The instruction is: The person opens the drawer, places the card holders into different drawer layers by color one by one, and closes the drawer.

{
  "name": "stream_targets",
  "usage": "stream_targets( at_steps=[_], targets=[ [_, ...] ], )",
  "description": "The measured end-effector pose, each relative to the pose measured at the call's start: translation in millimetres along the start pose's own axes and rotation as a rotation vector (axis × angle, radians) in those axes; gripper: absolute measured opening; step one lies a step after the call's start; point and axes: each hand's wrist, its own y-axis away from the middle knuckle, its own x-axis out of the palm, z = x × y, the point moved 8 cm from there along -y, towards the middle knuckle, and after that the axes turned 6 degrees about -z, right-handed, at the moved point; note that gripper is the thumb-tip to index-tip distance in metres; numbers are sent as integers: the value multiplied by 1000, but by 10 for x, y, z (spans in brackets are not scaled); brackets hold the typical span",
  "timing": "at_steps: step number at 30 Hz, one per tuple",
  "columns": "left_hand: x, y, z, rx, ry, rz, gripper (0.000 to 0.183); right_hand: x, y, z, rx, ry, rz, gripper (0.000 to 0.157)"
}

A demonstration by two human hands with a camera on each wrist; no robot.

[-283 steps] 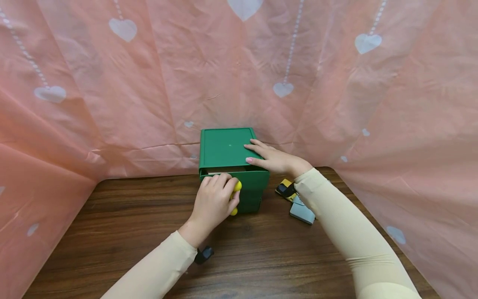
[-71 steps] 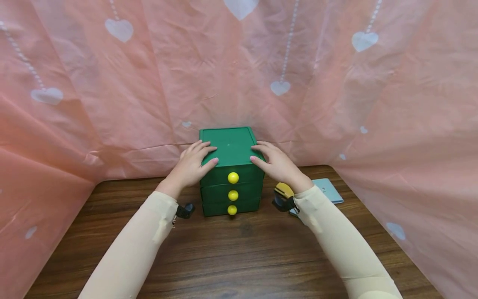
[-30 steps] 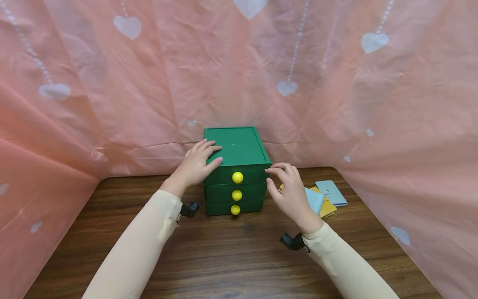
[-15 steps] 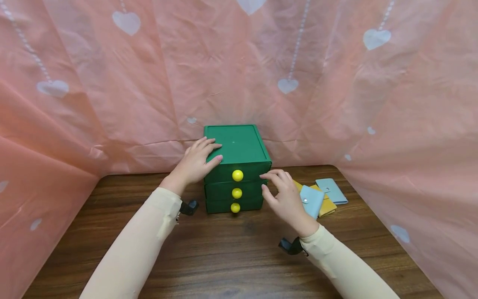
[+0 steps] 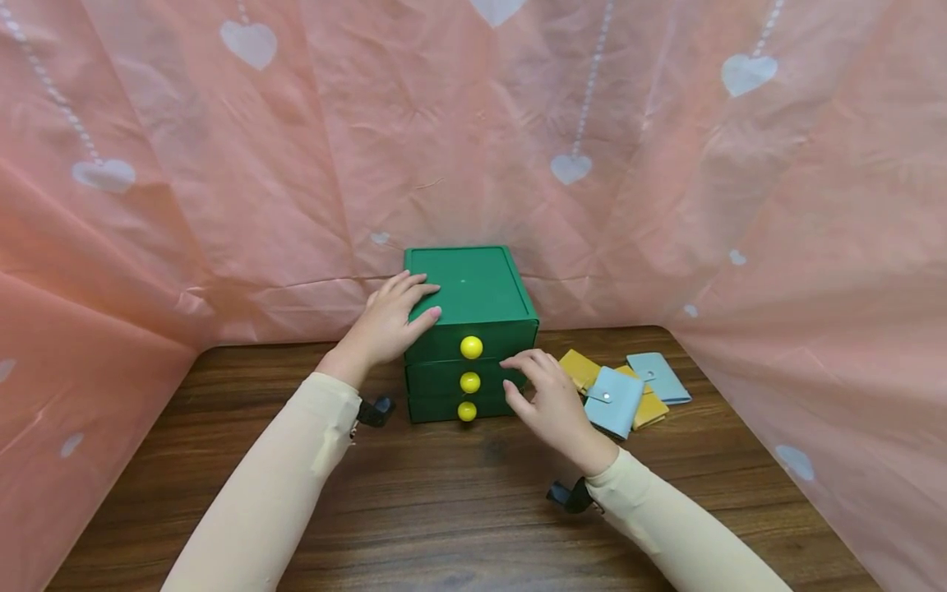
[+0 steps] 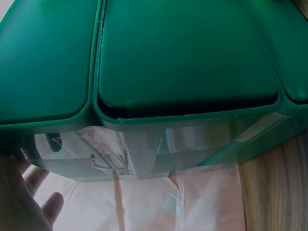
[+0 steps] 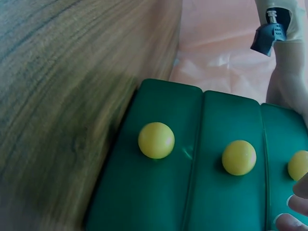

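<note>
A green cabinet with several stacked parts, a three-drawer box, has one yellow ball knob on each drawer front. Flat on its upper left edge rests my left hand, fingers spread over the top. My right hand hovers before the right part of the drawer fronts, fingers loosely bent and holding nothing. Its fingertips are just right of the middle knob. The top knob and bottom knob are untouched. All the drawers look pushed in. In the left wrist view, clear tape runs along the cabinet's side.
Right of the cabinet lie several small snap-closure card holders: a light blue one overlapping yellow ones, and another light blue one farther right. A pink curtain hangs behind the wooden table.
Earlier my left hand gripped a knob with the top drawer ajar; later both hands lay on the closed cabinet. Since then my right hand has come down and left across the drawer fronts.
</note>
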Motion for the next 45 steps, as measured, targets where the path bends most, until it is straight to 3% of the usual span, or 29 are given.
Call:
stream_targets(
  at_steps=[19,45],
  targets=[
    [-21,-16,-5,-11,-1,-22,55,231,64,-12,0,24,47,25],
    [-9,1,-1,-11,8,-24,53,451,4,2,83,78,24,32]
  ],
)
